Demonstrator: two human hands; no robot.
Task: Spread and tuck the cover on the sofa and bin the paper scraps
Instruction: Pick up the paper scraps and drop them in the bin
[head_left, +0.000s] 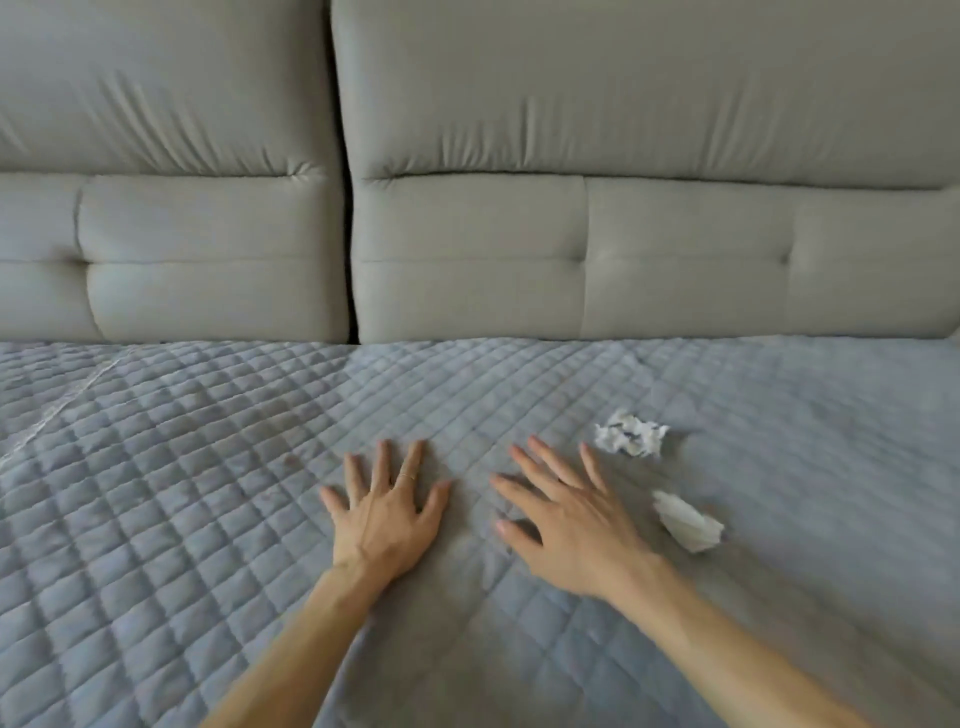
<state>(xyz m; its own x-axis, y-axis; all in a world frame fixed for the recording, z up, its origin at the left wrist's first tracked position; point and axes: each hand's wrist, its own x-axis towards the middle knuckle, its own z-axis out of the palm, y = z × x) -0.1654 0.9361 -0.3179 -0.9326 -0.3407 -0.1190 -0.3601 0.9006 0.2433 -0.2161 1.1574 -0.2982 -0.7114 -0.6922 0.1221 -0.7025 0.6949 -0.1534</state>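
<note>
A grey-blue quilted cover (182, 493) lies spread over the sofa seat up to the back cushions. My left hand (387, 512) rests flat on it with fingers spread. My right hand (566, 519) lies flat on the cover just to its right, fingers straight and fanned. A crumpled white paper scrap (631, 433) sits on the cover just beyond my right fingertips. A second, smoother white paper scrap (688, 522) lies right of my right hand, apart from it.
Two beige back cushions (171, 218) (623, 234) stand behind the seat with a dark gap (352, 249) between them. A crease with a pale seam (57, 405) runs across the cover at the far left.
</note>
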